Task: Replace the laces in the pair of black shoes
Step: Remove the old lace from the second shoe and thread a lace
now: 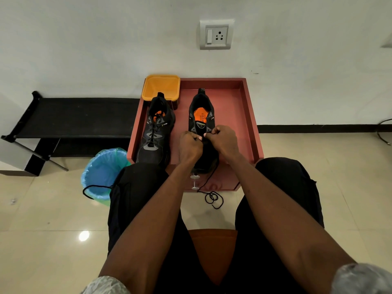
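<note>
Both black shoes sit on the red tray [250,115], toes toward the person. Left shoe [156,134] is laced; right shoe [201,124] has no lace in its upper eyelets. Left hand [189,145] & right hand [224,141] are curled, fingertips pinching a black lace [213,197] at the lower eyelets, by the look of it; its slack trails off the tray onto the floor. Step in hand, probably: threading the first eyelets of the 2nd shoe. Next move likely needs ends evened up, then crossed & fed upward w/o tangling the slack.
</note>
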A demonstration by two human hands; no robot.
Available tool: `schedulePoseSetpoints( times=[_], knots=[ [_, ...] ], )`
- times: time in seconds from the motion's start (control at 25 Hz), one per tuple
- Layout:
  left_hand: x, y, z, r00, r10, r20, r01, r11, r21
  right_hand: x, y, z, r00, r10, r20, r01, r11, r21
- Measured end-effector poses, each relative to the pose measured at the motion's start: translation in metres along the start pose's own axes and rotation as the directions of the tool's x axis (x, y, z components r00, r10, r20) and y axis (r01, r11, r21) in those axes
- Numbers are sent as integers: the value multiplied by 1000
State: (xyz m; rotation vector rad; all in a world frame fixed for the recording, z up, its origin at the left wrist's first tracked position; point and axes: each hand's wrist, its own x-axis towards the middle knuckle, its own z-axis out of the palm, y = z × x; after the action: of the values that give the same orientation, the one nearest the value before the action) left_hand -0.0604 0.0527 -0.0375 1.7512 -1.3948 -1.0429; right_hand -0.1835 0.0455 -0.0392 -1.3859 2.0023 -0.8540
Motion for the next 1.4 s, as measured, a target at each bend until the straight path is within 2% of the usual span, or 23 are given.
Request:
schedulePoseSetpoints(
  times=[0.12, 0.16, 0.24, 0.28, 0.32, 0.36, 0.4, 0.44, 0.48, 0.52, 0.56, 0.6, 0.64, 0.68, 0.72, 0.76, 0.84, 0.92, 0.96, 1.04, 1.12, 1.28, 1.4],
  knots=[
    [-10, 13, -12, 996, -65, 55, 77, 959, -274, 1, 2, -3, 1000, -9, -3, 9, 1000, 0],
    [-15, 20, -18, 994, -67, 90, 98, 910, -403, 1, 3, -4, 1000, -9, 3, 9, 1000, 19],
    [-26, 32, -31, 981, -50, 188, 164, 736, -657, 2, 5, -7, 1000, 12, 24, -13, 998, 56],
    [-31, 36, -40, 969, -24, 244, 196, 674, -713, 3, 7, -9, 999, 29, 34, -31, 997, 70],
    [-35, 38, -50, 949, 6, 316, 233, 663, -712, 3, 8, -11, 998, 42, 39, -45, 996, 81],
    [-40, 40, -59, 907, 22, 420, 285, 703, -652, 3, 8, -12, 998, 51, 43, -55, 994, 94],
    [-43, 38, -68, 839, 3, 544, 340, 778, -529, 3, 8, -14, 997, 55, 47, -60, 993, 105],
    [-48, 36, -75, 736, -52, 675, 392, 846, -362, 3, 9, -15, 997, 61, 52, -66, 991, 113],
    [-55, 31, -79, 594, -149, 791, 418, 897, -145, 3, 9, -16, 996, 67, 59, -73, 991, 111],
    [-63, 25, -78, 417, -275, 866, 399, 912, 97, 3, 9, -16, 995, 77, 64, -83, 991, 101],
    [-73, 19, -75, 231, -403, 886, 315, 892, 323, 2, 8, -17, 994, 81, 69, -87, 992, 88],
    [-81, 13, -68, 91, -512, 854, 177, 852, 492, 2, 8, -16, 994, 80, 73, -86, 993, 77],
    [-85, 6, -60, 33, -595, 803, 35, 804, 594, 2, 7, -15, 995, 71, 74, -76, 995, 66],
    [-86, -1, -53, 71, -644, 762, -71, 758, 648, 2, 7, -14, 995, 66, 76, -71, 996, 55],
    [-82, -4, -49, 165, -644, 747, -114, 740, 663, 2, 6, -14, 995, 59, 79, -62, 997, 42],
    [-74, -5, -45, 292, -576, 764, -134, 766, 629, 2, 4, -14, 995, 52, 86, -54, 998, 20],
    [-57, 3, -41, 584, -290, 759, -139, 885, 445, 3, -1, -15, 993, 27, 114, -20, 998, -62],
    [-46, 14, -39, 834, -51, 550, -98, 966, 239, 8, -6, -16, 987, -7, 163, 32, 987, -154],
    [-40, 16, -36, 910, 33, 413, -129, 970, 207, 11, -10, -18, 980, -18, 197, 56, 980, -191],
    [-28, 15, -26, 966, 147, 214, -215, 915, 341, 17, -15, -20, 964, -21, 264, 87, 967, -241],
    [-20, 11, -15, 977, 134, 163, -196, 865, 461, 23, -17, -22, 954, -27, 298, 114, 954, -279],
    [-13, 15, -5, 954, 145, 263, -283, 730, 622, 26, -16, -25, 956, -24, 291, 108, 955, -276],
    [-17, 27, -13, 876, 100, 471, -395, 709, 585, 27, -14, -22, 969, -23, 246, 89, 961, -261]
  ],
)
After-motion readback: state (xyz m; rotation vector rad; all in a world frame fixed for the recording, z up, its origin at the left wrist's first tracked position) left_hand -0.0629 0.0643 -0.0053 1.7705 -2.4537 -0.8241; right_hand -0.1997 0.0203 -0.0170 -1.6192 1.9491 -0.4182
